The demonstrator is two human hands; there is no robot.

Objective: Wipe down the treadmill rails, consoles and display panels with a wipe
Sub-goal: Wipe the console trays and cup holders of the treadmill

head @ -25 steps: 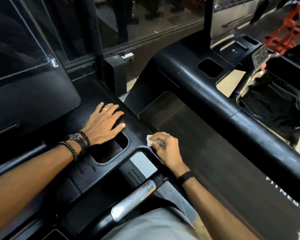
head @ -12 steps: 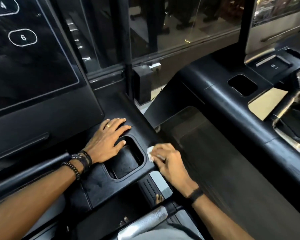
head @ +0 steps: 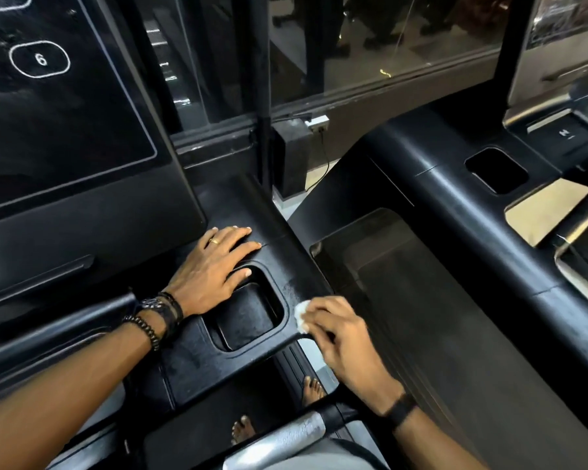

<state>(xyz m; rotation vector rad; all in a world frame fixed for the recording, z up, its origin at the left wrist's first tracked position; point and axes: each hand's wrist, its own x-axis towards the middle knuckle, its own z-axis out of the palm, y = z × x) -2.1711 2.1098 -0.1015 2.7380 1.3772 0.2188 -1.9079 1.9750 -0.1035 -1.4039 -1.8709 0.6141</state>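
Fingers (head: pixel 323 308) of your right hand (head: pixel 345 340) curl over a white wipe (head: pixel 300 315) and press it on the right edge of the console (head: pixel 197 364), just at 3 o'clock from the cup recess (head: pixel 248 315). Only a small fold of the wipe shows past your fingertips. Your left hand (head: pixel 211 273) lies flat, fingers straight and slightly spread, holding nothing, at 10 o'clock from the recess, its thumb over the recess rim.

Since half a second ago both hands sit in much the same spots on the console; your view has shifted so your feet now show below. The wipe stays at the same edge.

Counted: one wipe, two hands, one ring (head: pixel 214 240) on the left hand, beaded bands (head: pixel 157 317) on the left wrist, one dark band (head: pixel 400 412) on the right wrist. Two bare feet (head: pixel 243 430) show at 6 o'clock, beside one silver grip (head: pixel 286 439). One display panel (head: pixel 48 106) at 10 o'clock carries a button marked 6 (head: pixel 40 59). A second treadmill (head: pixel 455 232) stands at 2 o'clock with one recess (head: pixel 496 169) of its own.
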